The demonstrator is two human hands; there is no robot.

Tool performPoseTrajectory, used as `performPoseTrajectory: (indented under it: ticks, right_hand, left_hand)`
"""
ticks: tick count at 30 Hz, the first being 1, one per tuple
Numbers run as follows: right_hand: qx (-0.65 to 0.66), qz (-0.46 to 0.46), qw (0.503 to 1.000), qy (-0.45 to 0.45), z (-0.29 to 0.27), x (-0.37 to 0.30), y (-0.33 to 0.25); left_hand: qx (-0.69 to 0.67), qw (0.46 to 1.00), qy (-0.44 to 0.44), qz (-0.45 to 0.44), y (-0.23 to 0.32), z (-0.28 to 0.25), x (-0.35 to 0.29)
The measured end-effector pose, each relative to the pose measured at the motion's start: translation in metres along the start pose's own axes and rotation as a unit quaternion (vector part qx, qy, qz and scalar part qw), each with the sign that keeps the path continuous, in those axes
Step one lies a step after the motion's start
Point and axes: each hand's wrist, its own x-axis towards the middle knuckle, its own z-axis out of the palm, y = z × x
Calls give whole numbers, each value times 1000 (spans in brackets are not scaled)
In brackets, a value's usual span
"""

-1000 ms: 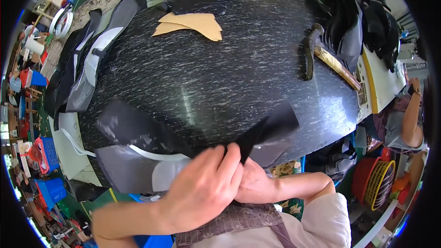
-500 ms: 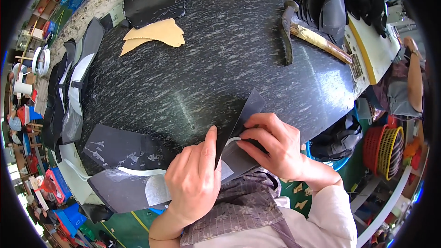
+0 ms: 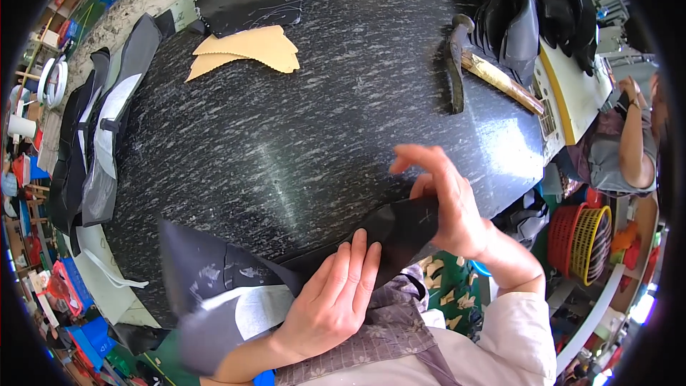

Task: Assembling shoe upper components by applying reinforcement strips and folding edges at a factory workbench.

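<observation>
A long black, leather-like piece (image 3: 404,225) lies folded over along the near edge of the dark speckled table. My left hand (image 3: 332,304) rests on it, fingers stretched out side by side and pressing it flat. At the piece's right end, my right hand (image 3: 457,211) touches the edge with its fingers apart and curved, the index finger raised over the table. To the left the piece spreads into a raised dark flap (image 3: 193,257) and a grey panel (image 3: 207,339) with a whitish patch (image 3: 264,311). The far left part is blurred.
Tan zigzag-edged pieces (image 3: 246,51) lie by a black panel (image 3: 250,1) at the back. A hammer (image 3: 500,80) is at the right, near stacked black pieces (image 3: 514,14). More strips (image 3: 114,121) line the left edge. Baskets (image 3: 586,243) and another person (image 3: 622,139) are right.
The upright black flap has been folded down flat. My left hand has moved right and flattened onto it. My right hand has let go of its pinch and spread its fingers. The left part has lifted.
</observation>
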Motion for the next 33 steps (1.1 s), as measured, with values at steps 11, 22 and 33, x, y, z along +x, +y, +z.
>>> performPoseTrajectory:
  ticks: [11, 22, 33]
  right_hand:
    - [-174, -427, 854, -241, -22, 37, 12]
    - [-131, -357, 895, -235, -20, 38, 22]
    - [-199, -488, 828, -192, -13, 45, 22]
  left_hand:
    - [91, 994, -43, 48, -1, -4, 3]
    - [-55, 998, -8, -12, -6, -1, 0]
    - [-74, 997, -14, -21, -5, -5, 2]
